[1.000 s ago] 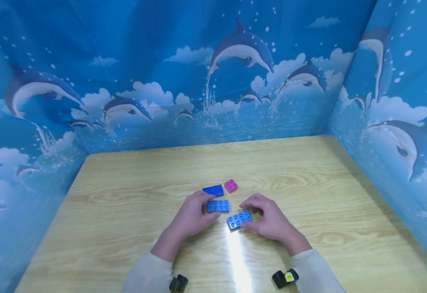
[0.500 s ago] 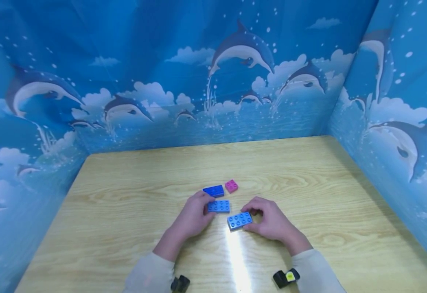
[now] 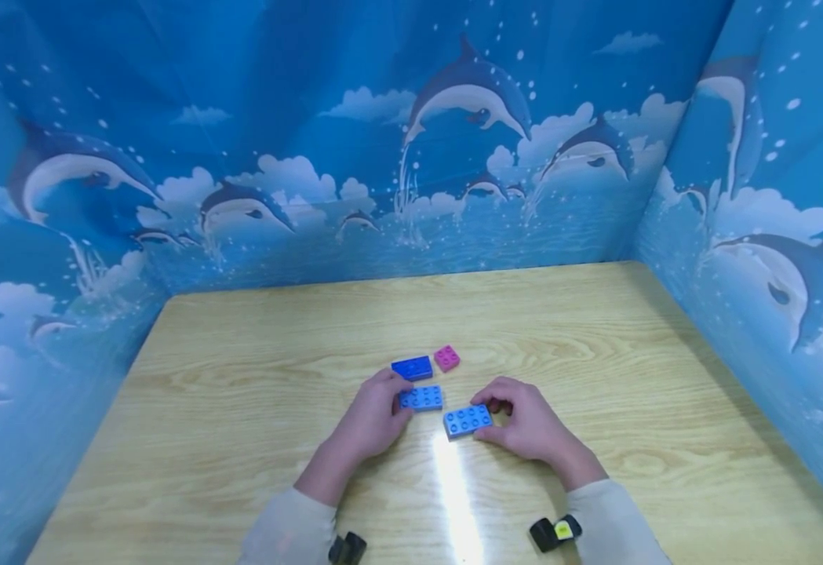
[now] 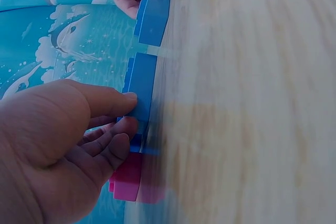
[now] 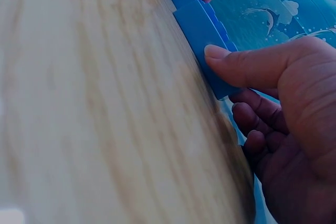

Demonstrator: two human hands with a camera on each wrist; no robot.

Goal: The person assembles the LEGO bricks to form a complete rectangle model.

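Note:
Two light blue studded toy bricks lie close together on the table. My left hand [image 3: 372, 412] pinches the left end of one blue brick [image 3: 425, 399], its thumb on the near side in the left wrist view. The other blue brick [image 3: 467, 421], slightly nearer and to the right, is held at its right end by my right hand [image 3: 524, 420]. In the right wrist view, the thumb presses that brick's near side [image 5: 197, 27], with the fingers behind. A narrow gap separates the two bricks in the head view.
Just beyond the left hand lies a dark blue brick [image 3: 414, 367], partly covered by its fingers. A small pink brick [image 3: 447, 359] sits beside it to the right. Dolphin-print curtains [image 3: 298, 227] border the wooden table [image 3: 256, 337] at the back and sides.
Both hands have closed in on their bricks, the left thumb drawing back to the brick's near side. The right hand has shifted its brick slightly to the right.

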